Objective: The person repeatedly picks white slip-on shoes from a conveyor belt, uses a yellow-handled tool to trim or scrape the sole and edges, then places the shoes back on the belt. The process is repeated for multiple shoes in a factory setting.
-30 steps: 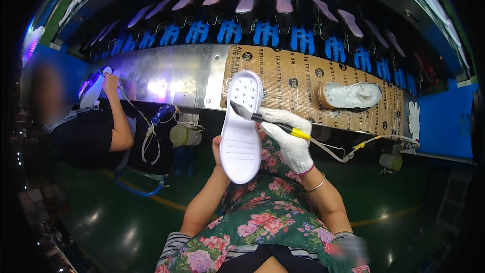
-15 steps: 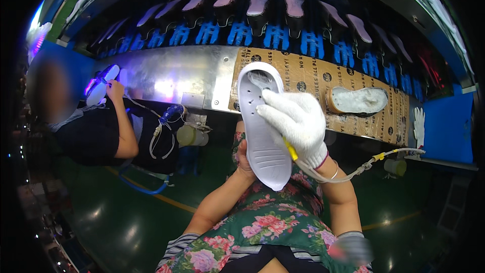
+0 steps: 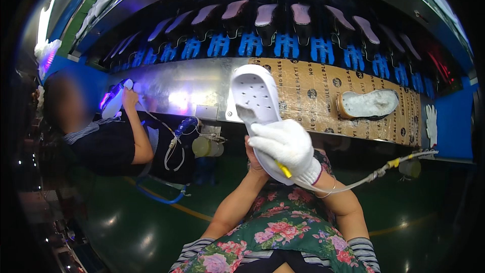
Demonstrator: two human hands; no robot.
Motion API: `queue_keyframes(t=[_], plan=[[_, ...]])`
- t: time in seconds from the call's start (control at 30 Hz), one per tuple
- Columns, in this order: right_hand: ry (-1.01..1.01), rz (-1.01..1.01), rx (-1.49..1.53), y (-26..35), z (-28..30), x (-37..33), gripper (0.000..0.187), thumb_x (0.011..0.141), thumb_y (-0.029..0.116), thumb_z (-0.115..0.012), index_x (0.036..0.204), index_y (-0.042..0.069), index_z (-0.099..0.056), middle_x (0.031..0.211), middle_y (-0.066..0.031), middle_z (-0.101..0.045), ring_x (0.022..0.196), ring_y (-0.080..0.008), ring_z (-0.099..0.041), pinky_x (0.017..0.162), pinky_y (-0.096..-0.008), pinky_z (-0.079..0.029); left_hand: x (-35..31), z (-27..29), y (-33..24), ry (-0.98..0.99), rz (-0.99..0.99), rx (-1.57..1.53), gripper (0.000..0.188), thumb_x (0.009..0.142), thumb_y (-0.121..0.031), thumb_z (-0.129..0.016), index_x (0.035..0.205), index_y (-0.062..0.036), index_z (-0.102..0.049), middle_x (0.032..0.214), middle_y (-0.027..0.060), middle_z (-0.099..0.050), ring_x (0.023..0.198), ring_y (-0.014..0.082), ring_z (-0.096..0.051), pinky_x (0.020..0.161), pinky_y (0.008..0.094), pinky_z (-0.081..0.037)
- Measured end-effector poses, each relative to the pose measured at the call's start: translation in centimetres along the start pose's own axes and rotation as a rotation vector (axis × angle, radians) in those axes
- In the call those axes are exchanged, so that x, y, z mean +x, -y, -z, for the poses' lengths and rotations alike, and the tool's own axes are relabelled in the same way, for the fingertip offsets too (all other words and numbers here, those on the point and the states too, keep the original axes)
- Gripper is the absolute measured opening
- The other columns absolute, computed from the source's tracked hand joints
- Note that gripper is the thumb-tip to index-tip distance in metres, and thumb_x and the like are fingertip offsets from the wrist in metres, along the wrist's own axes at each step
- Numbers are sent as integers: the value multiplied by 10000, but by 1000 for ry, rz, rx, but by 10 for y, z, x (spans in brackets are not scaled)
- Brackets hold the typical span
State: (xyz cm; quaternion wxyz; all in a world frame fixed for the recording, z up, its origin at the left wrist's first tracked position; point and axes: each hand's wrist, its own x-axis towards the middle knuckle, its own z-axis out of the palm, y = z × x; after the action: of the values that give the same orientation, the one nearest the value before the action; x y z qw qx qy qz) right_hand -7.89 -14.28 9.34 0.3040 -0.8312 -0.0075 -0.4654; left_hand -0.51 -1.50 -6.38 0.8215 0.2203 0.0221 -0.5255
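A white shoe sole (image 3: 256, 88) is held up before me, its hollow inner side with small holes facing up. Bare, my left hand (image 3: 255, 161) grips the sole's left edge from below, some fingers hidden behind it. My right hand (image 3: 285, 146), in a white knit glove, is closed on a brush. Greyish bristles (image 3: 247, 114) show just past its fingertips, against the inside of the sole. A clear hose (image 3: 356, 184) with yellow bands runs from this hand to the right. The brush handle is mostly hidden by the glove.
An upturned shoe (image 3: 371, 103) with a whitish bottom lies on the cardboard (image 3: 308, 103) covering the bench. Behind it stand several shoe forms (image 3: 266, 15) above blue clamps (image 3: 251, 44). A white glove (image 3: 431, 124) hangs at right. At left a co-worker (image 3: 108, 136) handles another shoe.
The gloved hand and the bristles have moved down along the sole, from its far end toward the middle, uncovering more holes. The sole has tilted, and my view has shifted slightly left.
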Motion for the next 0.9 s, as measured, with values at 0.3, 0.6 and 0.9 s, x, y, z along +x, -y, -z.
queue_keyframes(t=[0.3, 0.6, 0.9], plan=[[-54, -30, 10, -6, -8, -11, 301, 750, 64, -827, 1045, 102, -783, 1132, -119, -782, 966, -297, -754, 839, -411, -584, 27, -41, -18, 355, -131, -10, 1059, 948, -893, -399, 1659, -109, -349, 1560, 218, -527, 1416, 383, -539, 1214, 537, -419], [21, -42, 91, -14, 1, -11, 338, 724, 78, -837, 1057, 109, -789, 1172, -130, -783, 984, -317, -750, 844, -433, -572, 33, -50, -32, 304, -168, -188, 1058, 919, -905, -449, 1655, -152, -347, 1465, 245, -575, 1292, 440, -588, 1112, 624, -484], [93, -67, 212, -14, -2, -14, 348, 697, 64, -843, 1036, 121, -793, 1140, -106, -789, 971, -310, -764, 802, -424, -588, 41, -55, -50, 444, -107, -293, 1057, 900, -858, -571, 1646, -148, -335, 1562, 196, -448, 1304, 460, -548, 1023, 733, -497]])
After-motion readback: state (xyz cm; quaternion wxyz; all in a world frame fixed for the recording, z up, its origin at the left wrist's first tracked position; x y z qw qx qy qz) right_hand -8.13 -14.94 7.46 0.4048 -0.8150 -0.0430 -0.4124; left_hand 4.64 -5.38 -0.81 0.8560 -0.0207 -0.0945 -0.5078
